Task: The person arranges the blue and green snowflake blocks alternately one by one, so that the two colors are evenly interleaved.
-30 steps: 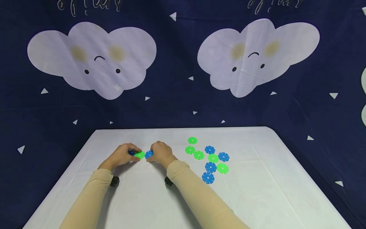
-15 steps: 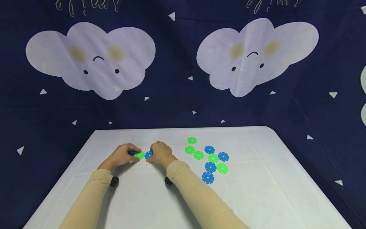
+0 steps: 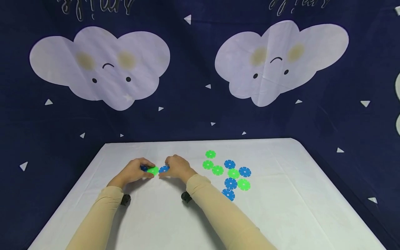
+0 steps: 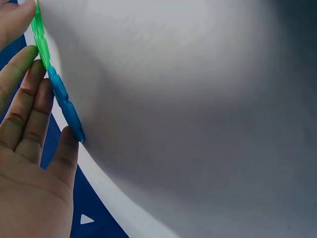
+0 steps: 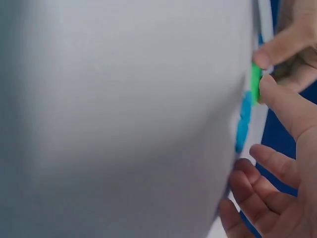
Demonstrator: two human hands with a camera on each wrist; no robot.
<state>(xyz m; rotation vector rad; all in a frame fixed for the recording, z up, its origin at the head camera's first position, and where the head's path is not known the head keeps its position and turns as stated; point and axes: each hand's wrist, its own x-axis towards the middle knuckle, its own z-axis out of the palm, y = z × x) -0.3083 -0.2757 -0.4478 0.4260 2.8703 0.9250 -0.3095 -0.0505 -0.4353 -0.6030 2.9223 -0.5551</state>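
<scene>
Behind everything hangs the dark blue cloud backdrop (image 3: 190, 121), sitting slightly lower in your head view than half a second ago. The white table (image 3: 281, 215) spreads below it. Your right sleeve (image 3: 225, 215) has shifted a little to the right, so it now overlaps the edge of the nearest loose blue disc (image 3: 229, 194); your left sleeve (image 3: 97, 215) lies much as before.

Your right hand (image 3: 180, 169) has drawn slightly back and loosened: its thumb reaches out straighter, and the fingers stand apart from it, relaxed rather than clenched. Between them lies the right-hand blue disc (image 3: 164, 169), more of it showing than before; you cannot tell whether any fingertip touches it. Your left hand (image 3: 133, 170) stays put, thumb and index finger pinching the green disc (image 3: 153, 171) by opposite edges, with the gap between them only as wide as the disc. A darker blue disc (image 3: 144, 168) sits behind it, within the curve of the same hand. Green and right-hand blue meet edge to edge; whether they are slotted together you cannot tell
</scene>
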